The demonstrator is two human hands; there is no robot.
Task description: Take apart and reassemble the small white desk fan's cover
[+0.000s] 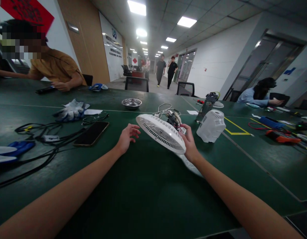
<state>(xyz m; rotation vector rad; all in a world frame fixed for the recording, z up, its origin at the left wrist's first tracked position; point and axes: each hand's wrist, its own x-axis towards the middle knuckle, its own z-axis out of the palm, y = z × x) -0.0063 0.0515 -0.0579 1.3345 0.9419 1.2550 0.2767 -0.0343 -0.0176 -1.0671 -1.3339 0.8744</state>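
Note:
A white fan head (pixel 161 133) with a round slotted grille is tilted above the green table, its left side higher than its right. My right hand (pixel 190 145) grips it at the right rim, fingers behind it. Exposed wiring and dark motor parts (pixel 173 119) show at its back, and a pale cable (pixel 165 108) loops behind. Just left of the grille is my left hand (pixel 128 136), fingers apart and holding nothing. A white plastic housing (pixel 211 126) stands upright to the right. Something pale and flat (pixel 189 163) lies partly hidden under my right wrist.
A metal bowl (pixel 132 103) sits behind the fan head. Leftward lie a phone (pixel 91 133), black cables (pixel 47 146) and work gloves (pixel 72 110). On the right are a clear bottle (pixel 205 108), an orange meter (pixel 282 136) and a blue tool pouch (pixel 271 122). Other people sit across the table.

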